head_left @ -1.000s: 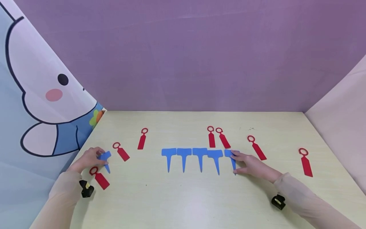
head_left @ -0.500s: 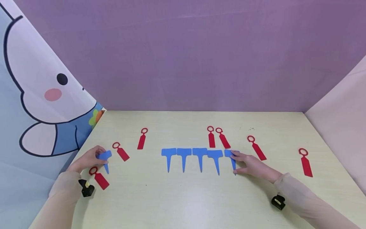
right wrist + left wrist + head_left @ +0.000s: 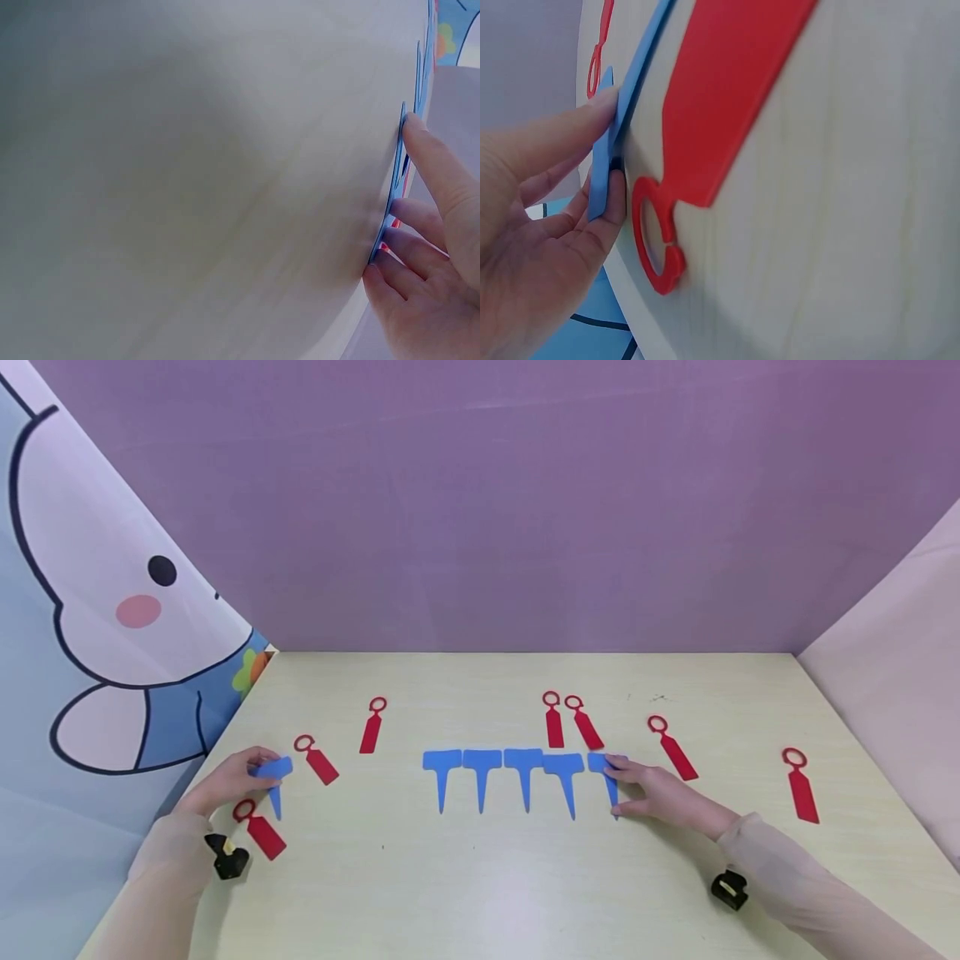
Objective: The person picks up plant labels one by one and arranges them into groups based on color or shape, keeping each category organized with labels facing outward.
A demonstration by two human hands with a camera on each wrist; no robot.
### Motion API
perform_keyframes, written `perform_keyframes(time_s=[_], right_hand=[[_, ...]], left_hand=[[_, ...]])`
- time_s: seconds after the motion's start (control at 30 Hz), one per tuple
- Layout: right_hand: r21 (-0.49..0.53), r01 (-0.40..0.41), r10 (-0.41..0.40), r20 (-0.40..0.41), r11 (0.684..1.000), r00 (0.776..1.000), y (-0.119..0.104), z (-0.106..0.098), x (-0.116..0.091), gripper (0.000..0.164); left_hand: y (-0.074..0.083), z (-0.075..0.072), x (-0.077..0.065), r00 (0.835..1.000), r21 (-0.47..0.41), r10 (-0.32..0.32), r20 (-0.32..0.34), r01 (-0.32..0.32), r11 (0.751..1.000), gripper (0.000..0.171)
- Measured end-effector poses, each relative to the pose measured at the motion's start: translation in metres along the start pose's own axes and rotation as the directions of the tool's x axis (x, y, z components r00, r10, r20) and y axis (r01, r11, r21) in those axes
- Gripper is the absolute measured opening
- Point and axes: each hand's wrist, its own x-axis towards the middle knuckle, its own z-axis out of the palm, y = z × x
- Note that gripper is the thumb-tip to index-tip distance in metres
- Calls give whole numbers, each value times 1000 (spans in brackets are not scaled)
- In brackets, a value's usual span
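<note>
My left hand pinches a blue T-shaped plant label by its wide head, its stake pointing toward me. In the left wrist view, thumb and fingers close on this label, its head tilted up beside the table. Just below that hand lies a red tag with a ring end. At the right end of a row, my right hand holds another blue plant label flat on the table, fingers over its head and thumb at its tip. Several matching labels lie to its left, heads side by side.
More red ring-ended tags lie scattered: one tag near the left hand, one farther back, a pair behind the row, others to the right. A purple backdrop rises behind the table.
The left hand has turned the plant label slightly, its stake swinging left to point more directly toward me. The right hand and its label stay put.
</note>
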Motion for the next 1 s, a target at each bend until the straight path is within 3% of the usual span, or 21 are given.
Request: perform_keyframes(time_s=[0.4,0.57,0.8,1.0], right_hand=[[6,-7,7,1,1000,1000,0,1,-1,69],[1,-9,9,1,1000,1000,0,1,-1,68],[8,-19,19,1,1000,1000,1,0,-1,69],[1,2,-2,-1,1000,1000,-1,-1,-1,67]], left_hand=[[-3,1,1,998,-17,-45,-44,45,999,28],[-3,1,0,994,-56,-84,-71,80,995,31],[-2,-4,-3,991,-109,-81,-104,70,992,35],[0,-9,3,979,-131,-121,-164,100,986,38]])
